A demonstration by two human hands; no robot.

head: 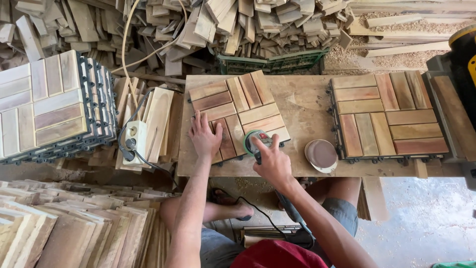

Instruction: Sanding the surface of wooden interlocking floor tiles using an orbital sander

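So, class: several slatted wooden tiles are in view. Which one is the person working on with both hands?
The tilted tile mid-bench: the left hand presses it flat and the right hand holds a sander on it. The other tiles go untouched.

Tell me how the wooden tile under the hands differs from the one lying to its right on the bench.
The left tile lies turned at an angle; the right tile sits square to the bench. The left tile has the left hand pressed flat on it and a sander held on it by the right hand; the right tile is untouched. Both are slatted wood squares on dark plastic bases.
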